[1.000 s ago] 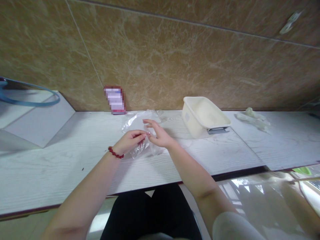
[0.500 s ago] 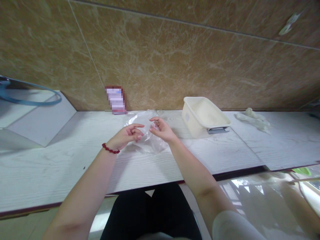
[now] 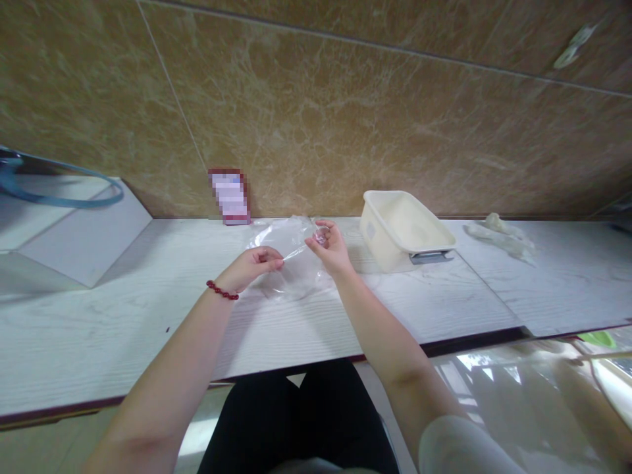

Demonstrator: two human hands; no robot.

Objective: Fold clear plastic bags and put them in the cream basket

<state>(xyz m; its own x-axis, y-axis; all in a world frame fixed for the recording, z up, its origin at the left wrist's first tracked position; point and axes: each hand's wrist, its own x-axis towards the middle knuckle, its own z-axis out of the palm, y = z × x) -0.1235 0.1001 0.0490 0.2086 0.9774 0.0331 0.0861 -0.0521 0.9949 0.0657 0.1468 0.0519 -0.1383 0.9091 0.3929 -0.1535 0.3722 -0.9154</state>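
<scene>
My left hand [image 3: 257,265], with a red bead bracelet at the wrist, pinches the end of a thin clear strip [image 3: 295,253] between thumb and fingers. The strip runs taut up to my right hand [image 3: 332,247]. In the right hand's curled fingers is a small, shiny, pinkish-clear roll [image 3: 320,235] that looks like clear tape; the fingers partly cover it. Under both hands a crumpled clear plastic bag [image 3: 286,284] lies on the white wood-grain counter [image 3: 207,355].
Right of my hands stands a cream plastic bin [image 3: 388,243] with a grey latch. Farther right lies a crumpled plastic bag [image 3: 501,236]. A phone-like blurred item [image 3: 230,197] leans on the marbled wall [image 3: 316,118]. At left is a white box [image 3: 99,243] with a blue strap [image 3: 64,197].
My hands have moved apart, the right one up and to the right. Their loosely spread fingers have closed, and a clear strip now shows stretched between them.
</scene>
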